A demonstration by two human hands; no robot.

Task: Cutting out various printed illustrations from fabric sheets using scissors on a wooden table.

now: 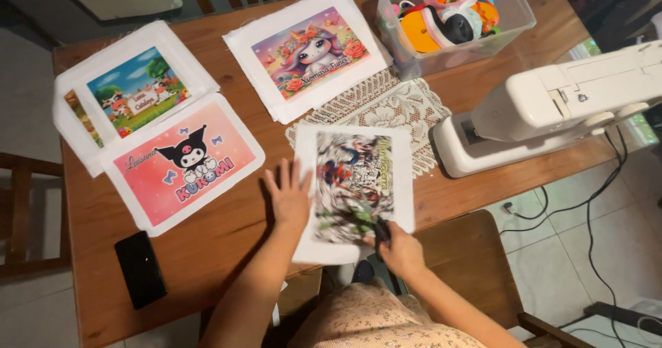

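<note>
A white fabric sheet with a colourful cartoon print (355, 182) lies at the near edge of the wooden table (227, 231), overhanging it slightly. My left hand (289, 196) rests flat, fingers spread, on the sheet's left edge. My right hand (400, 248) is at the sheet's lower right, closed around dark-handled scissors (376, 227) whose blades reach onto the print.
Three more printed sheets lie on the table: a pink cartoon one (183, 165), a farm scene (134, 96) and a unicorn (310, 52). A lace doily (393, 107), white sewing machine (552, 110), clear bin of ribbons (452, 21) and black phone (140, 269) are here too.
</note>
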